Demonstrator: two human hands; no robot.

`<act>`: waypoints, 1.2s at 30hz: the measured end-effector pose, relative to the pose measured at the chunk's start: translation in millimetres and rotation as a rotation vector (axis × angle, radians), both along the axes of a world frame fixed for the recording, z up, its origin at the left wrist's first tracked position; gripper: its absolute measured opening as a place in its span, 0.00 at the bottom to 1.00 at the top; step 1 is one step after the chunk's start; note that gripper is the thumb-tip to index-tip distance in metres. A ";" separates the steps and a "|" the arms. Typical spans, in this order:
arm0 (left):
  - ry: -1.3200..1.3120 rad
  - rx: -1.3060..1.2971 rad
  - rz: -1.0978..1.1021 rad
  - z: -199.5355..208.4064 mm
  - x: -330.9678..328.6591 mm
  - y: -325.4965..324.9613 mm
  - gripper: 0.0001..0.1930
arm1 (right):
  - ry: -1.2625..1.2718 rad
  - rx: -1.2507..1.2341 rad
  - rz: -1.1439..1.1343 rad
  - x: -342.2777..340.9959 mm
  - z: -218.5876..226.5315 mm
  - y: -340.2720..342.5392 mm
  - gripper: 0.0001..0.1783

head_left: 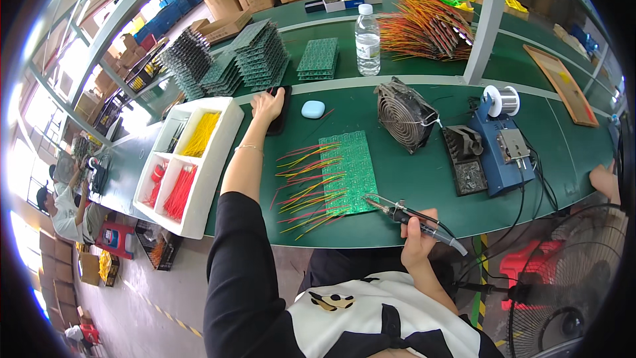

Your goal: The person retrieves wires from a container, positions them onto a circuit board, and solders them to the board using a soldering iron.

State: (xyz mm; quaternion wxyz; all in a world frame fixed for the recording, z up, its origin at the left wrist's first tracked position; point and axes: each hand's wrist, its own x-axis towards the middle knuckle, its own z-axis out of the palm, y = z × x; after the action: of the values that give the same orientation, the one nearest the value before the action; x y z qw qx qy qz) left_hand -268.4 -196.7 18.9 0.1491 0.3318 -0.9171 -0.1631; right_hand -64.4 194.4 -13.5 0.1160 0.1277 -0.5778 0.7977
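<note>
My right hand [417, 237] is closed around a soldering iron [399, 215] with a cable and thin guide tube. Its tip reaches the lower right part of a green circuit board panel [358, 159]. Red and yellow wires [305, 189] stick out from the board's left side in rows. My left arm stretches forward, and my left hand [268, 104] grips the edge of a flat black phone [281, 119] on the green table; the fingertips are partly hidden. Right of the phone lies a small light-blue case [313, 109].
A white foam tray [228, 122] holds red and yellow wires at left. Circuit board stacks [258, 59], a water bottle [368, 46] and a wire bundle [424, 30] stand behind. A small fan [404, 116] and a blue solder feeder [493, 159] sit right. A large fan [570, 285] stands lower right.
</note>
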 end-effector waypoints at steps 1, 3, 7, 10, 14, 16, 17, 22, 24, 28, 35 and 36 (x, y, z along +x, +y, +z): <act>-0.093 0.025 -0.015 0.2 -0.9 -0.2 0.39 | -0.009 0.017 0.015 0.8 0.5 0.3 0.11; -0.149 -0.034 -0.059 1.5 -3.4 -1.6 0.41 | 0.003 0.023 0.002 0.7 0.9 -0.5 0.11; -0.152 -0.143 -0.146 -6.8 -9.8 -17.3 0.44 | 0.018 0.031 -0.008 0.7 3.7 -2.0 0.11; -0.138 -0.168 -0.187 -9.8 -12.4 -17.7 0.43 | 0.023 0.046 -0.019 -0.9 3.6 -2.2 0.10; -0.144 -0.148 -0.188 -7.7 -7.2 -20.1 0.43 | 0.023 0.003 -0.017 -2.0 2.0 -2.4 0.10; 0.025 -0.142 -0.072 -6.4 1.3 1.5 0.44 | 0.032 -0.072 -0.062 -4.5 -0.8 -0.3 0.09; 0.187 -0.236 -0.082 -5.0 8.5 10.0 0.45 | 0.040 -0.113 -0.073 -4.6 4.5 -1.4 0.07; 0.438 -0.184 -0.643 40.1 87.9 109.4 0.16 | 0.078 -0.021 -0.262 -17.5 6.5 19.3 0.08; 0.355 -0.105 -0.787 29.5 119.0 131.9 0.17 | 0.066 0.054 -0.258 -20.2 10.4 26.6 0.08; 0.371 -0.273 -0.835 -2.4 135.5 144.2 0.19 | 0.034 0.040 -0.259 -24.6 9.3 30.9 0.08; 0.254 -0.074 -0.850 -9.7 159.4 156.0 0.19 | 0.035 0.000 -0.270 -25.4 6.4 28.0 0.09; 0.250 -0.072 -0.837 -5.6 165.2 158.8 0.19 | 0.021 0.002 -0.277 -25.2 6.2 27.4 0.10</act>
State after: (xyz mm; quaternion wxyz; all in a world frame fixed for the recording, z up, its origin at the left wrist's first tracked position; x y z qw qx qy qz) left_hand -103.2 -37.8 13.2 0.1913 -0.0960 -0.9526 -0.2163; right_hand -89.6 221.9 -7.3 0.2307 0.0551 -0.5895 0.7722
